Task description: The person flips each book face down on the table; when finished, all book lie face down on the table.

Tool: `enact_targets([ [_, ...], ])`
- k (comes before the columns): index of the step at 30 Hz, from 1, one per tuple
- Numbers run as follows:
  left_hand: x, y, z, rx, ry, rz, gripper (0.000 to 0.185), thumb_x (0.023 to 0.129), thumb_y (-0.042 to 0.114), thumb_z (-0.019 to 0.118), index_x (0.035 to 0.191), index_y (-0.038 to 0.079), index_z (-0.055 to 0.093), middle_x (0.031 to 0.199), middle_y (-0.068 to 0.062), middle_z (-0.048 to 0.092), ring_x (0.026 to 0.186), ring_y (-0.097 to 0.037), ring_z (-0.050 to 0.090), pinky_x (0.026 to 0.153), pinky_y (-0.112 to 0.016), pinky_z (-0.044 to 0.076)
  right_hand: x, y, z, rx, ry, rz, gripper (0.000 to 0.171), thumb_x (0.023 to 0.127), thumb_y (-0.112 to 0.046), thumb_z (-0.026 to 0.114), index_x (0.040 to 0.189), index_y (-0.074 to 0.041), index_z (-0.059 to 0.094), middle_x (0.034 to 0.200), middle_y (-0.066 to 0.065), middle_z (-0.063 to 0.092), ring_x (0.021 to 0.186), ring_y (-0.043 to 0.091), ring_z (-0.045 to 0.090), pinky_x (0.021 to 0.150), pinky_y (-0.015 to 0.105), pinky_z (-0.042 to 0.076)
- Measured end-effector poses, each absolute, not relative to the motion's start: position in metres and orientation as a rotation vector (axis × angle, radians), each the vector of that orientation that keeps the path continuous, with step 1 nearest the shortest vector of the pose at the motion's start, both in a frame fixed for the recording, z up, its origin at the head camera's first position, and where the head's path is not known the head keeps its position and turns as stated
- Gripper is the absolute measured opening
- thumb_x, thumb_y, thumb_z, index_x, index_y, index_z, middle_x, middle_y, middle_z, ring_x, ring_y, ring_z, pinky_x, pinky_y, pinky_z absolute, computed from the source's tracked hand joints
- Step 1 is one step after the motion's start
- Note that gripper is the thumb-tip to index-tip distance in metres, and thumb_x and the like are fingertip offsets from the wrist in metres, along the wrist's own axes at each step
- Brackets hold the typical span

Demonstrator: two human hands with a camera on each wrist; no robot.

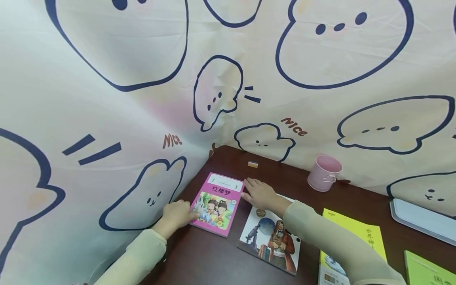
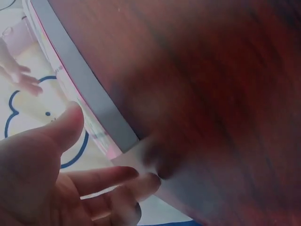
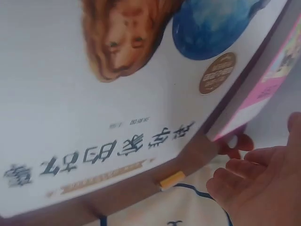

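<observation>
Pink book [image 1: 215,204] between hands — touching.

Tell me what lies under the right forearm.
Under the sleeved right forearm lies a white illustrated book on the dark wooden table; its upper right part is covered. The right hand touches the pink paperback book.

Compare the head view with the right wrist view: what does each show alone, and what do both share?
Only the head view shows the pink cup, the yellow book, the grey tray, the left hand on the pink book's left edge, and both sleeves. Only the right wrist view shows the white book's title up close. Both show the pink book, the white book, the eraser, the right hand and the printed cloth.
</observation>
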State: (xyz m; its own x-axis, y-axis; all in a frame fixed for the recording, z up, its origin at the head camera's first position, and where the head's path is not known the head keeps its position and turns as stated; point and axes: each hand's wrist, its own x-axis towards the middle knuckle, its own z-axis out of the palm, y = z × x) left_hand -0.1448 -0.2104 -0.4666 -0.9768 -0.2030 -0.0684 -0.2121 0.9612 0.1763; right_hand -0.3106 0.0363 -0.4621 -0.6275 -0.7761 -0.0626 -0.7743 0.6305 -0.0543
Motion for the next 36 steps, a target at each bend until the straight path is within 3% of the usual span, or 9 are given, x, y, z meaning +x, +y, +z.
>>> enact_targets([
  [5,-0.140,-0.207,-0.463,-0.392,3.026,0.322,0.043,0.072,0.054,0.060,0.067,0.011,0.064,0.049,0.000,0.044,0.044,-0.013,0.043,0.040,-0.024,0.034,-0.325,0.026,-0.473,-1.199,2.719,-0.117,0.061,0.089,-0.047,0.037,0.136,-0.009,0.029,0.140,0.009,0.025,0.127,0.028,0.022,0.099,0.043,0.024],
  [10,-0.144,-0.198,-0.457,-0.428,3.011,0.259,0.047,0.069,0.058,0.058,0.053,0.015,0.055,0.046,0.000,0.043,0.042,-0.013,0.042,0.039,-0.023,0.031,-0.336,0.024,-0.475,-1.128,2.717,-0.093,0.056,0.086,-0.050,0.040,0.127,-0.012,0.045,0.132,0.008,0.039,0.119,0.028,0.036,0.093,0.046,0.032],
  [13,-0.148,-0.194,-0.455,-0.445,3.016,0.233,0.048,0.066,0.060,0.060,0.059,0.013,0.058,0.048,-0.001,0.043,0.042,-0.014,0.043,0.039,-0.023,0.032,-0.342,0.019,-0.472,-1.136,2.747,-0.107,0.052,0.082,-0.051,0.049,0.119,-0.014,0.052,0.124,0.007,0.047,0.110,0.026,0.044,0.086,0.044,0.039],
  [17,-0.149,-0.193,-0.458,-0.538,2.938,0.279,0.052,0.060,0.061,0.063,0.069,0.010,0.060,0.051,-0.001,0.045,0.044,-0.014,0.044,0.039,-0.024,0.033,-0.348,0.009,-0.475,-1.145,2.726,-0.171,0.059,0.079,-0.048,0.056,0.123,-0.010,0.048,0.118,0.009,0.050,0.104,0.024,0.048,0.084,0.041,0.042],
  [21,-0.145,-0.197,-0.464,-0.610,2.860,0.305,0.053,0.060,0.062,0.063,0.069,0.010,0.061,0.052,-0.002,0.046,0.046,-0.015,0.045,0.041,-0.024,0.033,-0.352,-0.002,-0.486,-1.087,2.703,-0.353,0.061,0.078,-0.039,0.062,0.125,-0.004,0.046,0.106,0.010,0.054,0.090,0.019,0.052,0.079,0.036,0.044],
  [24,-0.147,-0.198,-0.464,-0.632,2.841,0.312,0.053,0.060,0.062,0.063,0.070,0.010,0.062,0.054,-0.002,0.047,0.049,-0.015,0.046,0.044,-0.025,0.034,-0.358,-0.005,-0.490,-1.024,2.716,-0.447,0.053,0.077,-0.033,0.065,0.118,-0.003,0.052,0.096,0.008,0.055,0.079,0.017,0.050,0.072,0.033,0.045],
  [31,-0.155,-0.204,-0.458,-0.679,2.731,0.376,0.059,0.056,0.061,0.067,0.079,0.006,0.061,0.064,-0.005,0.050,0.063,-0.019,0.046,0.054,-0.032,0.037,-0.367,-0.016,-0.490,-0.841,2.697,-0.607,0.042,0.070,-0.023,0.070,0.103,-0.001,0.056,0.093,0.009,0.054,0.078,0.020,0.049,0.072,0.036,0.044],
  [36,-0.157,-0.207,-0.456,-0.684,2.686,0.411,0.061,0.055,0.060,0.068,0.080,0.005,0.060,0.066,-0.005,0.050,0.065,-0.020,0.046,0.057,-0.035,0.038,-0.367,-0.020,-0.484,-0.836,2.690,-0.471,0.040,0.064,-0.021,0.067,0.097,-0.001,0.057,0.092,0.009,0.051,0.075,0.020,0.048,0.067,0.034,0.043],
])
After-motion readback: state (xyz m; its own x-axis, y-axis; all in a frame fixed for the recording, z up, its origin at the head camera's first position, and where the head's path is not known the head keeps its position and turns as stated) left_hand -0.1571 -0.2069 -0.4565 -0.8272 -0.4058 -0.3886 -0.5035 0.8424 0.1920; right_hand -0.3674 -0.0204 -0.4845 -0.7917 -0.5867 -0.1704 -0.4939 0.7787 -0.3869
